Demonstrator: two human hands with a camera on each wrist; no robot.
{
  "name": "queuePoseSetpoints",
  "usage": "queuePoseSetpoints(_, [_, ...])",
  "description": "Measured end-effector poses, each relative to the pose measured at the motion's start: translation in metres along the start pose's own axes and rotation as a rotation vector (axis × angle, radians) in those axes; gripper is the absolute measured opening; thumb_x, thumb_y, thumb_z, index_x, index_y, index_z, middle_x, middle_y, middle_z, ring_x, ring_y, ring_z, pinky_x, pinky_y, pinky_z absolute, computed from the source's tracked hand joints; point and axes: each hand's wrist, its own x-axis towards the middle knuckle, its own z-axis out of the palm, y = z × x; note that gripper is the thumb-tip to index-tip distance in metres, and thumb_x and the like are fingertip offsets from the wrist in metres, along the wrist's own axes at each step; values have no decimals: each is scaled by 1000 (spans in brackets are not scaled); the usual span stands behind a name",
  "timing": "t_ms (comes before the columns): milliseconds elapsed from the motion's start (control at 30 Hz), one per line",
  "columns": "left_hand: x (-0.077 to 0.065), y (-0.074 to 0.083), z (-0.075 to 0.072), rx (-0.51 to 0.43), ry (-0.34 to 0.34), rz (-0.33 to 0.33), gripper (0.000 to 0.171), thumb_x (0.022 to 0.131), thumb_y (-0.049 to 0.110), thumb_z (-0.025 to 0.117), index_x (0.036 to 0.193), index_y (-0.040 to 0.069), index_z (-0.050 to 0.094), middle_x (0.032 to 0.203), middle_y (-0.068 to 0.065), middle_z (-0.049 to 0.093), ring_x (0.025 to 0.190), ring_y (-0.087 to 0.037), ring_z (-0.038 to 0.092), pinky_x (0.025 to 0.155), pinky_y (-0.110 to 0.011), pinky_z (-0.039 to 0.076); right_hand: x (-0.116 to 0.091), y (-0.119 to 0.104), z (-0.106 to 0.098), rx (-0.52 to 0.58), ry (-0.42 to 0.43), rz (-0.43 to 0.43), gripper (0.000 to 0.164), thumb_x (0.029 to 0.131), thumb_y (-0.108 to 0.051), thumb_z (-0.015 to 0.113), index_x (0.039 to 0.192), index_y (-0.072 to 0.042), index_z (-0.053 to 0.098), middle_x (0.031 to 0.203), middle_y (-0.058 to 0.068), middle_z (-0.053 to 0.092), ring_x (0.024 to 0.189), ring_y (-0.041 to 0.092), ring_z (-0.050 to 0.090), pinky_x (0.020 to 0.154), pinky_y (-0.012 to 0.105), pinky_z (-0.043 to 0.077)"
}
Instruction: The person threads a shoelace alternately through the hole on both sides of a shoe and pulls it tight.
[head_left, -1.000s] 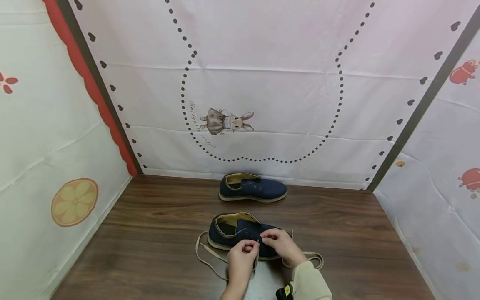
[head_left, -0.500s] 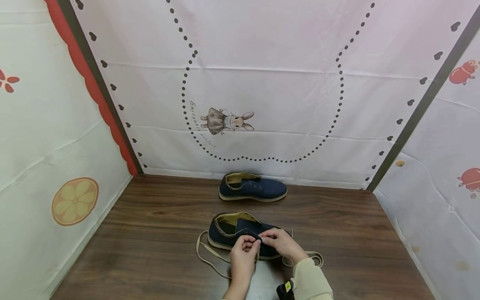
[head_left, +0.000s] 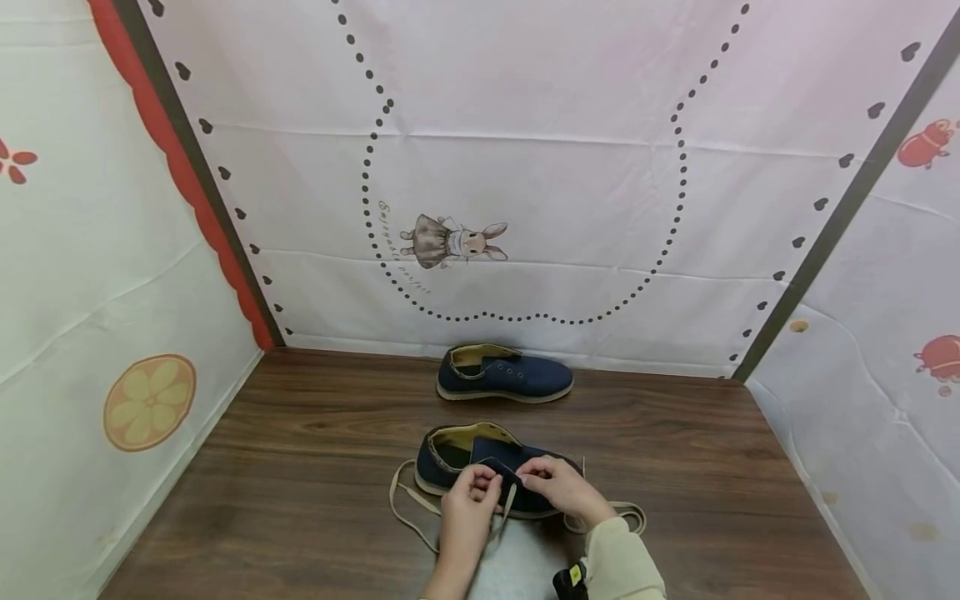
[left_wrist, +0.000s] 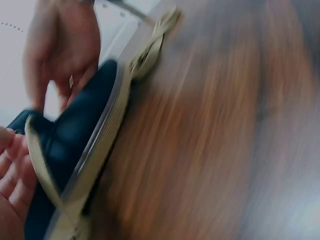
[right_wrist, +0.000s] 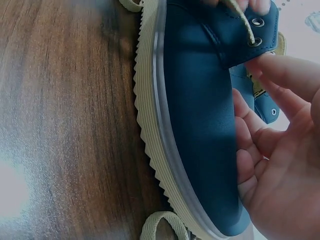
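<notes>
A navy lace-up shoe with a beige sole lies on its sole, toe to the right. My left hand pinches the edge of its near eyelet flap. At the flap's front corner, the thumb and finger of my right hand grip the edge, with the other fingers curled by the toe. A beige shoelace comes out of the front eyelet and hangs down over the shoe's near side, also showing as a slack strip of lace in the left wrist view.
A second navy shoe, without visible laces, stands behind near the back cloth. Loose lace loops left of the near shoe, and a lace bundle lies by its toe. Printed cloth walls border the wooden surface.
My left hand has shifted left, and the lace now shows hanging free from the front eyelet. My right hand has stayed at the flap's corner.
</notes>
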Motion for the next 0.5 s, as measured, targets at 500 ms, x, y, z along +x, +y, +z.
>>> queuePoseSetpoints(500, [33, -3, -20, 331, -458, 203, 24, 78, 9, 74, 97, 20, 64, 100, 4, 62, 95, -23, 54, 87, -45, 32, 1, -3, 11, -42, 151, 10, 11, 88, -14, 59, 90, -9, 68, 93, 2, 63, 81, 14, 53, 72, 32, 43])
